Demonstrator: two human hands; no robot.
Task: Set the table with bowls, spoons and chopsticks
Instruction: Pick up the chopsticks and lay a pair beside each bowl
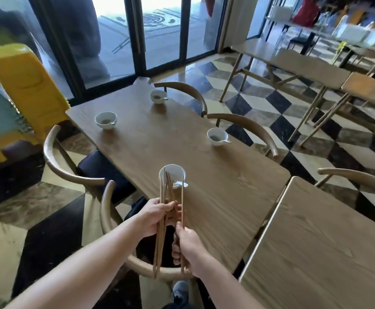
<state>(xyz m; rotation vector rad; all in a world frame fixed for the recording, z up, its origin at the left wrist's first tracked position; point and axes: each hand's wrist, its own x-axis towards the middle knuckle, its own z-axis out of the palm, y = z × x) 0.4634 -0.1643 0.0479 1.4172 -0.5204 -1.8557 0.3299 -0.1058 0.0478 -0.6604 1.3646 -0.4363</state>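
Note:
Several white bowls stand on the wooden table [204, 170], each with a white spoon. The nearest bowl [175, 171] sits by the front edge, its spoon [180, 185] resting at its right side. Other bowls stand at the right edge [217, 136], the left edge [105, 120] and the far end [158, 96]. My left hand [157, 216] grips a bundle of brown chopsticks [165, 197] pointing toward the nearest bowl. My right hand [187, 244] holds one chopstick [182, 201] apart from the bundle, just to its right.
Curved wooden chairs surround the table, one [106, 210] right below my hands and two on the right [249, 128]. A second table [320, 246] abuts at the right. A yellow bin [26, 83] stands at the left, glass doors behind.

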